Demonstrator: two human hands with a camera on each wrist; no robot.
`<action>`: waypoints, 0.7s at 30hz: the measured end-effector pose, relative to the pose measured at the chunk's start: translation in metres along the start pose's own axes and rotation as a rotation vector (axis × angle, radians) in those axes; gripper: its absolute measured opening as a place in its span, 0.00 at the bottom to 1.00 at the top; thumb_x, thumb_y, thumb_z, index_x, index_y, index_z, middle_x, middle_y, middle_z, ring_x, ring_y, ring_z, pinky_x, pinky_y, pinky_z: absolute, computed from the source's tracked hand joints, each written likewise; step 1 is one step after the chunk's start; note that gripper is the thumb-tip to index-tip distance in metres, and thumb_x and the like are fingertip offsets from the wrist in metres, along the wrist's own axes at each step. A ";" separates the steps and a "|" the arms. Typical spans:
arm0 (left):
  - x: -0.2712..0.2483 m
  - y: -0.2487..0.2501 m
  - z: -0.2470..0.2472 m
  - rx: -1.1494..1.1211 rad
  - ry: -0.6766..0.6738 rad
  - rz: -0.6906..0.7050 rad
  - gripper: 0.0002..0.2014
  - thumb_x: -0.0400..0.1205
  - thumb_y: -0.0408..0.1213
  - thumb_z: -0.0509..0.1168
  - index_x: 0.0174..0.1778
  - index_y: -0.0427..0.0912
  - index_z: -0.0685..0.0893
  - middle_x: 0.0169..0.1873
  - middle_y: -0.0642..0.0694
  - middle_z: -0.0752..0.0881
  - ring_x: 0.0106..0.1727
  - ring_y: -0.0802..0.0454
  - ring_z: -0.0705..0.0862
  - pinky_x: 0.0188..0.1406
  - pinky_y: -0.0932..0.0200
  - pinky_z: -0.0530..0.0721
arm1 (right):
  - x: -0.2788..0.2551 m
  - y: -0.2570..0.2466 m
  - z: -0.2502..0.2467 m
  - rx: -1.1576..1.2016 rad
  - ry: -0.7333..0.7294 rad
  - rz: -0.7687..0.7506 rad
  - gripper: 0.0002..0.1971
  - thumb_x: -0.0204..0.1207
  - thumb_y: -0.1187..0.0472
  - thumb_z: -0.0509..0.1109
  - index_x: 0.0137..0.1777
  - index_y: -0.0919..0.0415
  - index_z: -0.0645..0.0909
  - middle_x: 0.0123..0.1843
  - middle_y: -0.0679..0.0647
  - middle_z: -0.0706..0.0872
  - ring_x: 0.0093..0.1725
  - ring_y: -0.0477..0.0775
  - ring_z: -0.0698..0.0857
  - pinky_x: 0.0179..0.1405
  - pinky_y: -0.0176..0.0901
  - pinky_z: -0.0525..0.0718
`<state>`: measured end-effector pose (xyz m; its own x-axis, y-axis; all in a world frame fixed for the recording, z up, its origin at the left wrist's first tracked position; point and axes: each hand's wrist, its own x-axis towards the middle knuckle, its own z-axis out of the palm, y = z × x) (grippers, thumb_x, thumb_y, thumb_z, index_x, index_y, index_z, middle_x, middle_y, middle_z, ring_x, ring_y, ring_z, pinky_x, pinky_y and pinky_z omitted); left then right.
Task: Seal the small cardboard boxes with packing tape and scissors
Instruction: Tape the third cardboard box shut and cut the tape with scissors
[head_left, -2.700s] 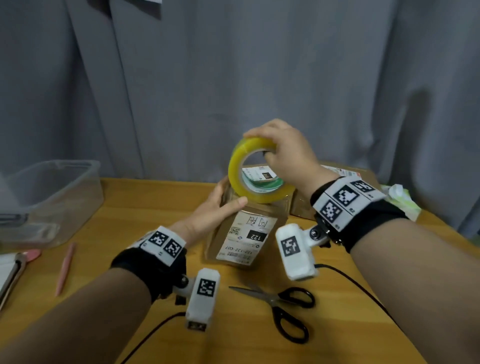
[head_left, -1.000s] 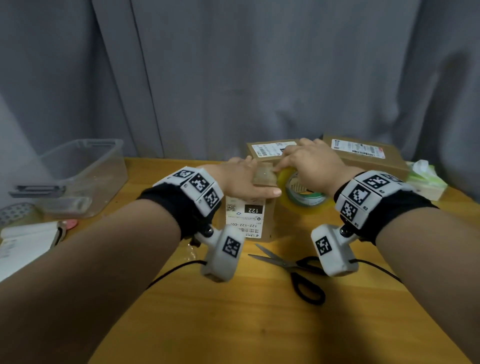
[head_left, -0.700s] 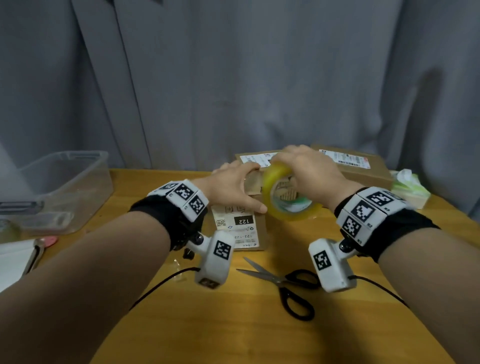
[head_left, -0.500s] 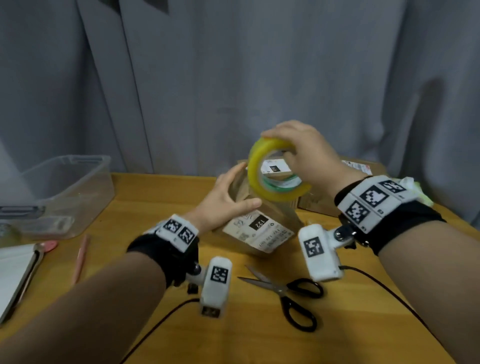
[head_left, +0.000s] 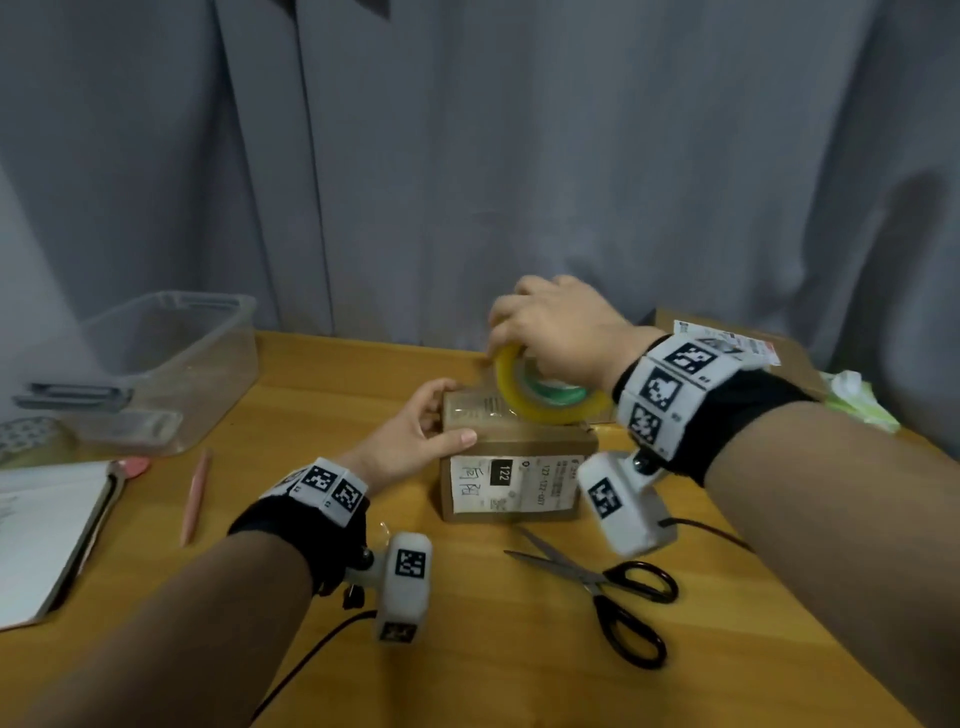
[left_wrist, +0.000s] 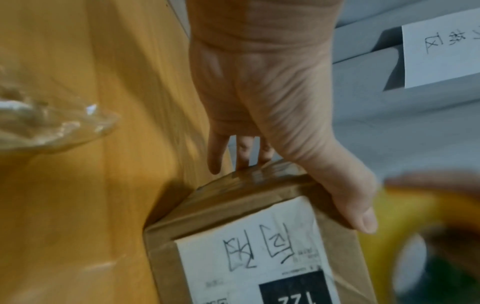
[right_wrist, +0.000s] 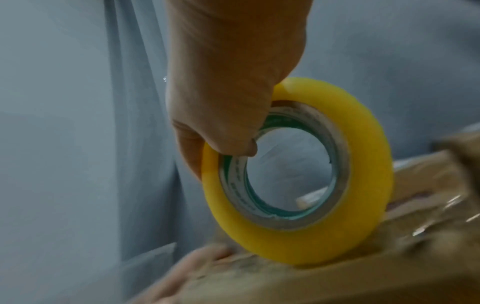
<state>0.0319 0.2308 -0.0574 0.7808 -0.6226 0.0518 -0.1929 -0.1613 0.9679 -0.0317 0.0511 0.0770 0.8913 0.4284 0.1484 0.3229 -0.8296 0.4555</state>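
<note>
Half a second ago the box was tilted up under a raised roll; now the small cardboard box (head_left: 511, 467) sits flat on the table (head_left: 322, 395), the tape roll (head_left: 540, 395) lowered onto its top, so taping looks underway. The right hand (head_left: 558, 332) curls fingers through the roll's core. The left hand (head_left: 410, 441) clamps the box's left end, thumb on top. One pair of scissors (head_left: 608, 597) lies nearer the person; one second box (head_left: 737, 348) sits beyond the right wrist.
</note>
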 end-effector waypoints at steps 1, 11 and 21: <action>0.002 0.001 0.001 0.001 -0.011 0.005 0.31 0.76 0.36 0.72 0.71 0.53 0.66 0.64 0.46 0.78 0.62 0.53 0.82 0.55 0.62 0.84 | -0.010 0.009 0.003 -0.067 -0.055 -0.011 0.19 0.80 0.60 0.61 0.65 0.37 0.80 0.66 0.41 0.79 0.65 0.54 0.72 0.56 0.49 0.69; -0.002 0.023 0.003 0.691 0.016 0.069 0.34 0.80 0.54 0.64 0.81 0.51 0.60 0.82 0.48 0.56 0.82 0.49 0.54 0.81 0.48 0.54 | -0.019 -0.012 0.011 -0.365 -0.166 -0.015 0.13 0.83 0.60 0.59 0.58 0.46 0.84 0.57 0.44 0.83 0.63 0.54 0.73 0.59 0.54 0.68; -0.005 0.034 0.030 1.254 -0.043 0.191 0.38 0.82 0.66 0.46 0.83 0.46 0.55 0.83 0.47 0.57 0.82 0.49 0.57 0.79 0.51 0.59 | -0.028 0.007 0.011 -0.133 -0.028 0.170 0.21 0.82 0.63 0.58 0.74 0.47 0.72 0.72 0.56 0.73 0.70 0.60 0.73 0.66 0.53 0.68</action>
<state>0.0038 0.2054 -0.0324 0.6630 -0.7366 0.1335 -0.7468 -0.6634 0.0480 -0.0505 0.0296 0.0667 0.9384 0.2746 0.2096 0.1239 -0.8339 0.5378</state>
